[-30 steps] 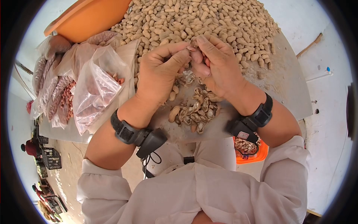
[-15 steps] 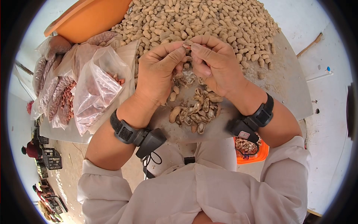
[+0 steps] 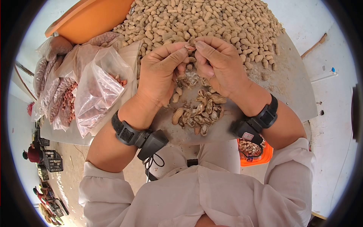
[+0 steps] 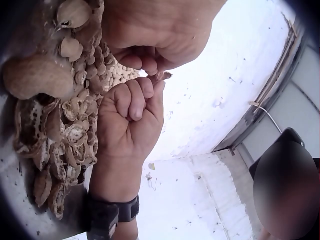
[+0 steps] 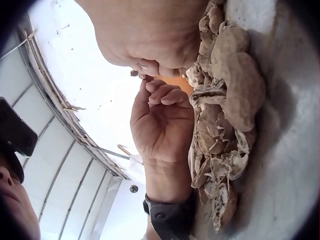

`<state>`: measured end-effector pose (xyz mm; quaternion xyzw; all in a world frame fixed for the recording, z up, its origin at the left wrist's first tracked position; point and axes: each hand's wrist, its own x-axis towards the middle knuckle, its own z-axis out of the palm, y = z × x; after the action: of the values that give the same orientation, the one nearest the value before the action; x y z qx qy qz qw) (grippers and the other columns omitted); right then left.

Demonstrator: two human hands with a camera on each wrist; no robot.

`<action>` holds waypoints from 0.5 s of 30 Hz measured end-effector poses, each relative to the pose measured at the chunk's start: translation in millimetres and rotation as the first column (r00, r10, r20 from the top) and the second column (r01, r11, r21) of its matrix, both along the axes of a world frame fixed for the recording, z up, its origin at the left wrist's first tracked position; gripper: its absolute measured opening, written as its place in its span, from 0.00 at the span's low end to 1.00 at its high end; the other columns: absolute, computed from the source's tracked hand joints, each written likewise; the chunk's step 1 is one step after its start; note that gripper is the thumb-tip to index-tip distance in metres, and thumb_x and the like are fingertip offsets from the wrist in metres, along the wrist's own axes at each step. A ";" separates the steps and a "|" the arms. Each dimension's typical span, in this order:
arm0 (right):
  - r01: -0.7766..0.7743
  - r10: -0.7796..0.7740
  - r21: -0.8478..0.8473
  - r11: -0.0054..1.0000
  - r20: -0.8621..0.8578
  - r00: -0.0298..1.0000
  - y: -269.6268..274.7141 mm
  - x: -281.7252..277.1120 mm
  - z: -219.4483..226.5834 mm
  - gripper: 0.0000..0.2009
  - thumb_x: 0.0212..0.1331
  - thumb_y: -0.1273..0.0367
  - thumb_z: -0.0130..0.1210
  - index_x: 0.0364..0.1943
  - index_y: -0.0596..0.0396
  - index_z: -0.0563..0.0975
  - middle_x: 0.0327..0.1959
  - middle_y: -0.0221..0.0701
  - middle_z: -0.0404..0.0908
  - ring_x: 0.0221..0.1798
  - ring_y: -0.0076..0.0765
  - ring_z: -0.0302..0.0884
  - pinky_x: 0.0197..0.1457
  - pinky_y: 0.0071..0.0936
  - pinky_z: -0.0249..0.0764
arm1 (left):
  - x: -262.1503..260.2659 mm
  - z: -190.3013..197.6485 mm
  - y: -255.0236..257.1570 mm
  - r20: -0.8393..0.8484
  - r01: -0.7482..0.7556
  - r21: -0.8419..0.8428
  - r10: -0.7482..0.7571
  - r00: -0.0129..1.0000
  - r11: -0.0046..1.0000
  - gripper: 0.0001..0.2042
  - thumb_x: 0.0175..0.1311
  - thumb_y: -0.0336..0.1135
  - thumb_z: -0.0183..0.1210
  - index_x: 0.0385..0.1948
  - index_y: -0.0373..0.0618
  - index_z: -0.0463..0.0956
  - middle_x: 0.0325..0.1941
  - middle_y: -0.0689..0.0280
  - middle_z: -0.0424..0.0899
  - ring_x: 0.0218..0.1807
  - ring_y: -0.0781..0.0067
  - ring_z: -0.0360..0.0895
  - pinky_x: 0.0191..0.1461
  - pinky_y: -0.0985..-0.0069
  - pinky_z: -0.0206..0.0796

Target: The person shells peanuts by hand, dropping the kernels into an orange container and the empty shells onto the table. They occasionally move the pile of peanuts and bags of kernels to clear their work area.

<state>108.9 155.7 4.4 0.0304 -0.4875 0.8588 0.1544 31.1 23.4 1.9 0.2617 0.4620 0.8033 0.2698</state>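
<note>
Over the table, in front of a heap of unshelled peanuts, both hands meet at their fingertips. A small cracked peanut with reddish colour showing sits between them. My left hand pinches it between thumb and forefinger. From the other side, my right hand pinches it too, its other fingers curled toward the palm. The left wrist view shows the right hand with those curled fingers, and the right wrist view shows the left hand. Below the hands lies a small pile of empty peanut shells.
At the left are clear plastic bags with red kernels, behind them an orange basin. An orange container of shells stands below the table's front edge. Black crates and people appear far off at lower left.
The peanut at the fingertips has shifted slightly left. The right fingers, earlier spread lower with red kernels showing beside them, are now more tightly curled. Little differs from half a second ago.
</note>
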 end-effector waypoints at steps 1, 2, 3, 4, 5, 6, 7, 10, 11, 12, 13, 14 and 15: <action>0.002 -0.002 0.006 1.000 0.004 1.000 0.1 0.2 0.2 0.07 0.59 0.69 0.52 0.35 0.60 0.73 0.18 0.25 0.69 0.15 0.16 0.58 0.18 0.15 0.54 | -0.1 -0.3 0.0 0.000 0.007 0.007 -0.007 1.000 1.000 0.07 0.59 0.26 0.54 0.37 0.36 0.77 0.26 0.70 0.77 0.24 0.86 0.68 0.26 0.89 0.61; 0.003 -0.003 0.012 1.000 0.008 1.000 0.1 0.4 0.7 0.07 0.60 0.69 0.51 0.34 0.60 0.73 0.19 0.25 0.69 0.15 0.16 0.57 0.18 0.14 0.53 | -0.2 -0.5 0.0 -0.001 0.013 0.013 -0.013 1.000 1.000 0.07 0.59 0.26 0.53 0.37 0.36 0.77 0.26 0.70 0.77 0.24 0.86 0.68 0.27 0.89 0.62; 0.005 -0.005 0.018 1.000 0.012 1.000 0.1 0.6 1.0 0.07 0.60 0.69 0.51 0.34 0.60 0.73 0.19 0.25 0.69 0.15 0.16 0.57 0.18 0.14 0.53 | -0.5 -0.6 -0.3 0.002 0.027 0.018 -0.027 1.000 0.999 0.07 0.59 0.26 0.53 0.37 0.36 0.77 0.26 0.70 0.77 0.24 0.86 0.69 0.27 0.89 0.62; 0.007 -0.007 0.020 1.000 0.014 1.000 0.2 0.6 1.0 0.07 0.60 0.69 0.51 0.34 0.59 0.73 0.18 0.25 0.69 0.15 0.16 0.57 0.18 0.14 0.53 | -1.0 -0.7 -0.7 0.004 0.041 0.022 -0.041 0.999 0.999 0.07 0.59 0.26 0.53 0.37 0.35 0.77 0.27 0.70 0.77 0.24 0.85 0.69 0.28 0.89 0.63; 0.009 -0.010 0.023 1.000 0.016 1.000 0.3 0.6 1.2 0.07 0.60 0.69 0.52 0.34 0.59 0.73 0.18 0.25 0.69 0.15 0.16 0.57 0.18 0.14 0.53 | -1.5 -0.8 -1.1 0.006 0.055 0.027 -0.055 0.998 0.998 0.07 0.59 0.26 0.53 0.37 0.35 0.77 0.27 0.69 0.78 0.24 0.85 0.70 0.28 0.89 0.63; 0.012 -0.012 0.026 1.000 0.018 1.000 0.4 0.6 1.3 0.07 0.60 0.68 0.52 0.33 0.59 0.73 0.18 0.25 0.69 0.15 0.16 0.57 0.18 0.14 0.53 | -2.0 -0.9 -1.4 0.015 0.062 0.030 -0.063 0.998 0.998 0.07 0.60 0.26 0.53 0.38 0.36 0.76 0.28 0.68 0.78 0.25 0.83 0.70 0.29 0.88 0.64; 0.013 -0.013 0.024 1.000 0.019 1.000 0.4 0.6 1.4 0.07 0.60 0.68 0.52 0.33 0.59 0.73 0.18 0.25 0.69 0.15 0.16 0.57 0.18 0.14 0.53 | -2.4 -1.1 -1.7 0.022 0.070 0.033 -0.070 0.997 0.997 0.08 0.60 0.26 0.52 0.39 0.36 0.75 0.28 0.66 0.78 0.25 0.81 0.71 0.30 0.86 0.64; 0.014 -0.014 0.016 1.000 0.016 1.000 0.6 0.4 1.0 0.07 0.59 0.68 0.52 0.33 0.59 0.73 0.18 0.25 0.69 0.15 0.16 0.57 0.18 0.14 0.53 | -4.0 -2.6 -2.4 0.038 0.091 0.054 -0.094 0.995 0.994 0.08 0.61 0.26 0.51 0.40 0.36 0.74 0.29 0.64 0.78 0.26 0.79 0.73 0.31 0.84 0.66; 0.012 -0.013 0.012 1.000 0.012 1.000 0.8 0.1 0.6 0.07 0.59 0.68 0.52 0.33 0.59 0.73 0.18 0.25 0.69 0.15 0.16 0.57 0.17 0.14 0.53 | -4.5 -2.9 -2.5 0.042 0.099 0.063 -0.101 0.994 0.993 0.08 0.61 0.26 0.51 0.40 0.36 0.74 0.30 0.64 0.79 0.26 0.79 0.73 0.31 0.84 0.66; 0.011 -0.011 0.007 1.000 0.008 1.000 1.0 0.0 0.4 0.07 0.59 0.68 0.52 0.33 0.59 0.73 0.18 0.25 0.68 0.15 0.16 0.57 0.17 0.14 0.53 | -4.6 -2.8 -2.8 0.047 0.107 0.068 -0.110 0.993 0.992 0.08 0.61 0.26 0.51 0.40 0.36 0.74 0.30 0.63 0.79 0.27 0.78 0.74 0.32 0.84 0.67; 0.020 -0.020 0.013 1.000 0.012 1.000 0.9 -0.1 0.5 0.07 0.59 0.68 0.52 0.33 0.59 0.73 0.18 0.25 0.69 0.15 0.16 0.57 0.17 0.14 0.53 | -4.8 -2.6 -3.0 0.053 0.115 0.072 -0.119 0.991 0.991 0.08 0.61 0.25 0.51 0.40 0.36 0.74 0.31 0.63 0.79 0.27 0.78 0.74 0.32 0.83 0.68; 0.028 -0.028 0.019 0.999 0.017 0.999 0.9 -0.1 0.6 0.07 0.59 0.69 0.52 0.33 0.60 0.73 0.18 0.25 0.69 0.15 0.16 0.57 0.17 0.14 0.53 | -4.8 -2.4 -3.1 0.059 0.123 0.078 -0.128 0.990 0.989 0.08 0.61 0.25 0.50 0.40 0.35 0.74 0.31 0.62 0.79 0.28 0.77 0.75 0.33 0.83 0.69; 0.037 -0.037 0.025 0.999 0.021 0.999 0.8 -0.2 0.6 0.07 0.59 0.69 0.53 0.33 0.60 0.73 0.18 0.25 0.69 0.15 0.16 0.57 0.17 0.14 0.53 | -4.9 -2.1 -3.2 0.073 0.134 0.083 -0.140 0.987 0.988 0.08 0.62 0.25 0.50 0.40 0.35 0.74 0.32 0.62 0.79 0.28 0.77 0.76 0.34 0.82 0.70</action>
<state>108.7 156.6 5.0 0.0142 -0.5002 0.8500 0.1646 26.2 20.3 -0.2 0.2715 0.4005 0.8098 0.3319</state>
